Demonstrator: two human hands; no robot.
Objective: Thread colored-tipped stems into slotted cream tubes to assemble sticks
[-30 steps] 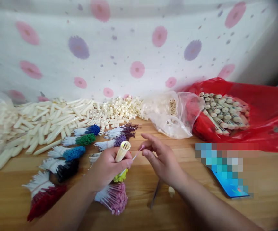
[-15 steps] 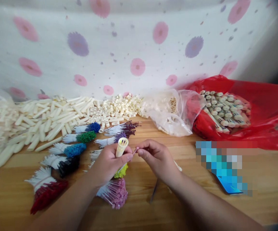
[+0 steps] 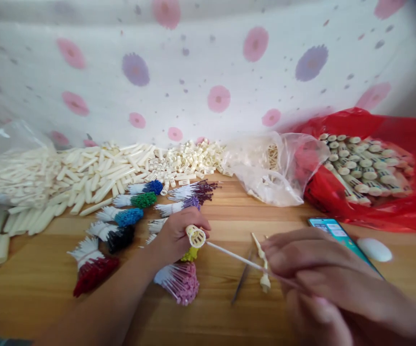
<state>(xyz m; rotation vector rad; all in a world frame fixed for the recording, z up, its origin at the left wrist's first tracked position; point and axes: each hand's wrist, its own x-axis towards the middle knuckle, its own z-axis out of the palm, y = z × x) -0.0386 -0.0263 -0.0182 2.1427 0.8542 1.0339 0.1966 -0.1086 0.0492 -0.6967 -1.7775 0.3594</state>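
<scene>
My left hand (image 3: 177,235) is closed round a cream plastic tube (image 3: 195,235), its slotted open end facing up and toward me. A thin whitish stick (image 3: 233,253) stretches from beside the tube to my right hand (image 3: 323,274). The fingers of that hand are pinched round its other end, blurred and close to the camera. Under my left hand lie a bundle of yellow-tipped sticks (image 3: 190,253), partly hidden, and a bundle of pink-tipped sticks (image 3: 181,283). A thin dark tool (image 3: 242,281) and small cream plastic pieces (image 3: 264,264) rest on the table between my hands.
More tied bundles, such as the red-tipped sticks (image 3: 92,269), lie at the left. Cream tubes (image 3: 103,168) and short slotted pieces (image 3: 189,161) are heaped behind. A clear bag (image 3: 262,178), a red bag (image 3: 359,120) of tubes, a phone (image 3: 341,235) and a white rounded object (image 3: 374,250) are at right.
My right hand has moved away from my left, rightward and toward the camera, drawing the thin stick out between them. The tube in my left hand has tilted toward me. The view has shifted left.
</scene>
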